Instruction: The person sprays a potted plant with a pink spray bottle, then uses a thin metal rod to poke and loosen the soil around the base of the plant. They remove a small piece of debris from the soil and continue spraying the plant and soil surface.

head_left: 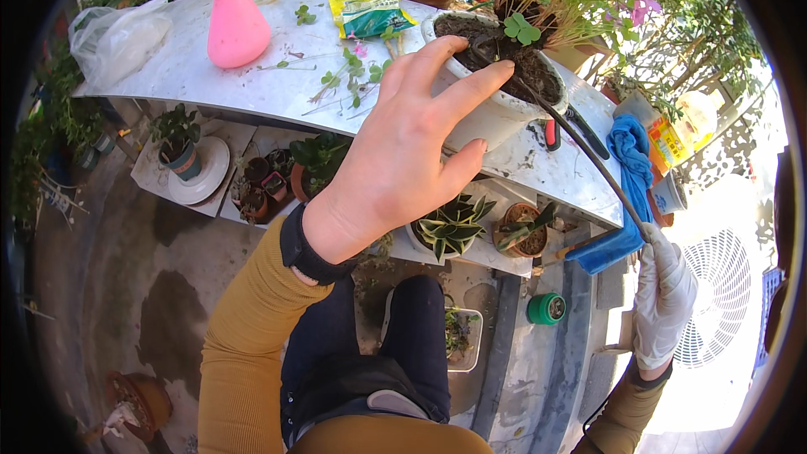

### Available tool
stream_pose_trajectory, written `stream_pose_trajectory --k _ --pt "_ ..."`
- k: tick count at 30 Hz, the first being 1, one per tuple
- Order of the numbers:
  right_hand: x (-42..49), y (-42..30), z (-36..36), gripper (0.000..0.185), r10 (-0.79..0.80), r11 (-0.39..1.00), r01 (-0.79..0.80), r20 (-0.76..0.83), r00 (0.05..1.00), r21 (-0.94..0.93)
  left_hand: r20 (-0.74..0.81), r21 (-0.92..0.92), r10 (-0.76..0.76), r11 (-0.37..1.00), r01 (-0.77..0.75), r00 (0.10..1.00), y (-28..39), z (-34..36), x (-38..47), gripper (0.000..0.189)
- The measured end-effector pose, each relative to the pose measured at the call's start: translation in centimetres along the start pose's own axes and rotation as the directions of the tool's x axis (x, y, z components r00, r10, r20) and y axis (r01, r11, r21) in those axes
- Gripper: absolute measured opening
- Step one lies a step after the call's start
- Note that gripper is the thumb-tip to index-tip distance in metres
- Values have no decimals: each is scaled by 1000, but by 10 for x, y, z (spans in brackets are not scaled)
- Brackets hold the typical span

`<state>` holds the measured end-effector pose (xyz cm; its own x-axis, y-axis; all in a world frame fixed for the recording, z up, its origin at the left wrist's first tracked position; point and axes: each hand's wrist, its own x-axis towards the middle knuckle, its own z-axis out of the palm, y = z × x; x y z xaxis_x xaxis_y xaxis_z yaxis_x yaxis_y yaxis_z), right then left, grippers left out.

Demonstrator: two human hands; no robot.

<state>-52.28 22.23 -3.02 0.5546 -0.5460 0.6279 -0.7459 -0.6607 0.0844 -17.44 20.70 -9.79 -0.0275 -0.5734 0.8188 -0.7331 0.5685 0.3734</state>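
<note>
A white flower pot holds dark soil and a clover-like leaf. My left hand is bare and reaches over the pot's near side with its fingers spread. Its index and middle fingertips are at the soil; whether they press into it I cannot tell. My right hand, in a whitish glove, grips the end of a long thin dark rod. The rod slants up to the pot, and its far end meets the soil. Behind the pot grows a leafy plant with pink flowers.
On the white tabletop are a pink spray bottle, a yellow-green packet, cut sprigs and red-black pruning shears. A blue cloth drapes over the right edge. Potted plants stand on a lower shelf.
</note>
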Motion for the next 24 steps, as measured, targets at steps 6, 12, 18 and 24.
stream_pose_trajectory --k 6,12,18,24 --pt "-3 -9 -3 22 226 956 -250 161 961 152 8 -12 -15 1000 15 1000 2 -3 -1 68" --pt "-4 -3 -4 22 237 933 -277 186 953 231 22 -12 -20 1000 20 1000 1 -3 0 69" --pt "-5 12 0 23 248 912 -287 164 955 293 21 -65 -41 997 42 999 1 -2 -1 71" --pt "-4 8 -3 23 312 863 -378 234 921 335 36 -67 -49 996 52 998 1 -3 -2 73"
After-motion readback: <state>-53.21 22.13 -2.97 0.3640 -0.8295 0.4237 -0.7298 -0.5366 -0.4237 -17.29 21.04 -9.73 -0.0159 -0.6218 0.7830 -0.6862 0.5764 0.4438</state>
